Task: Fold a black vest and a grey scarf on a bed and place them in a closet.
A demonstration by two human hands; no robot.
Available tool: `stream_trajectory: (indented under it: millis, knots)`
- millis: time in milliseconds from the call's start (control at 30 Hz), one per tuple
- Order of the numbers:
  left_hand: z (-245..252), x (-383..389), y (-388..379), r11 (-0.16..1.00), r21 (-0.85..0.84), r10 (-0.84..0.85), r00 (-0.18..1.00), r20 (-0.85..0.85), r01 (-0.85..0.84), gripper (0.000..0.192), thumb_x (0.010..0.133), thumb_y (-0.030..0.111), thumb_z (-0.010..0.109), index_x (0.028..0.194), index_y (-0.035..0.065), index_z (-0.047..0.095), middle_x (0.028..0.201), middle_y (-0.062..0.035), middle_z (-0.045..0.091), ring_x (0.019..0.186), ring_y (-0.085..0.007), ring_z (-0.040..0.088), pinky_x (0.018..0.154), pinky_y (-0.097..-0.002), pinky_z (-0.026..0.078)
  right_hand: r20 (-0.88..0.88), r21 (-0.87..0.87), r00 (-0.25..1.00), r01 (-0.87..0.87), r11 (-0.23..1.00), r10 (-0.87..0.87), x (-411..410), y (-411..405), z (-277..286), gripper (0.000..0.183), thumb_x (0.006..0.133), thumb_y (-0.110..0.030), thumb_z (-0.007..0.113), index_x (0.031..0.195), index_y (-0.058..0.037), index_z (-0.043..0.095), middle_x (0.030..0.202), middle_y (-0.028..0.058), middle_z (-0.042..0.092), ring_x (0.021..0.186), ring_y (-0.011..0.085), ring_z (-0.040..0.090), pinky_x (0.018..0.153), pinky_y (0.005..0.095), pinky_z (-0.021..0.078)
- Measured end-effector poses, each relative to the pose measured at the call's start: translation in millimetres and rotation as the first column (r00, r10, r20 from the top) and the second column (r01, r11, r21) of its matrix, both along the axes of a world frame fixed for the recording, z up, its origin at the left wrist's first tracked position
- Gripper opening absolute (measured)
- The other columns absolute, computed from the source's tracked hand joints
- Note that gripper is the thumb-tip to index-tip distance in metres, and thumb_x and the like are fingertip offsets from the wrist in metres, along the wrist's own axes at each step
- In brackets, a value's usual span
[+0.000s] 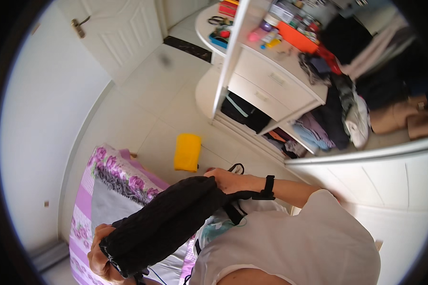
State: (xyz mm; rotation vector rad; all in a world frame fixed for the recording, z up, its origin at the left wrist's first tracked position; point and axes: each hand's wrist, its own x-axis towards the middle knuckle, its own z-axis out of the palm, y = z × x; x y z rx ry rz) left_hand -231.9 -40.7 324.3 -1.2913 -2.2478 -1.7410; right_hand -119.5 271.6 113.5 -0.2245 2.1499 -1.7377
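My left hand (100, 253) grips the lower left end of a folded or rolled black fabric item (164, 221), its fingers curled over the edge. My right hand (230, 181) holds the upper right end of the same black fabric, with a black strap round that wrist. The fabric is stretched slantwise between both hands, over the edge of a bed with a purple floral cover (83, 213) and a grey, fur-trimmed piece of fabric (107, 199). Part of its underside is hidden.
A yellow stool or box (187, 152) stands on the tiled floor. Right of it, an open wardrobe holds white drawers (267, 83), piled clothes (328, 124) and an orange box (296, 37) of small items. A white door (128, 32) is at the upper left.
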Motion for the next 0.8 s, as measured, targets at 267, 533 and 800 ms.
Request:
stream_trajectory:
  millis: [267, 533, 800]
  knots:
    - [-32.1, -28.4, 10.8, 0.987, 0.013, -0.158, 0.972, 0.174, 0.158, 0.025, 0.077, -0.005, 0.046, 0.098, 0.0015, 0.059, 0.102, -0.0184, 0.061, 0.093, -0.0238, 0.059, 0.084, -0.0336, 0.045, -0.041, -0.169, 0.876, 0.468, 0.867, -0.481, 83.0, -8.3, -1.9, 0.027, 0.068, -0.005, 0.066, 0.093, -0.0005, 0.057, 0.085, 0.0189, 0.062, 0.085, 0.0353, 0.06, 0.071, 0.0356, 0.0465]
    - [-29.5, 5.8, 94.8, 0.975, -0.059, -0.199, 0.959, 0.202, 0.215, 0.013, 0.076, -0.005, 0.046, 0.085, -0.0007, 0.053, 0.087, -0.0083, 0.059, 0.078, -0.0138, 0.053, 0.074, -0.0234, 0.039, -0.14, 0.105, 0.782, 0.621, 0.776, -0.607, 145.5, 28.3, -15.5, 0.025, 0.067, -0.013, 0.065, 0.09, -0.0027, 0.061, 0.082, 0.0208, 0.062, 0.085, 0.0405, 0.057, 0.07, 0.0432, 0.0464]
    - [-18.1, 77.0, 175.6, 0.928, -0.108, -0.323, 0.915, 0.241, 0.356, 0.014, 0.073, -0.01, 0.046, 0.082, -0.0006, 0.052, 0.091, -0.0126, 0.061, 0.084, -0.0187, 0.056, 0.081, -0.0277, 0.041, -0.121, 0.135, 0.731, 0.683, 0.718, -0.672, 232.8, 68.2, -22.4, 0.021, 0.069, -0.015, 0.064, 0.085, -0.0021, 0.062, 0.08, 0.0218, 0.061, 0.082, 0.0404, 0.058, 0.07, 0.0427, 0.0472]
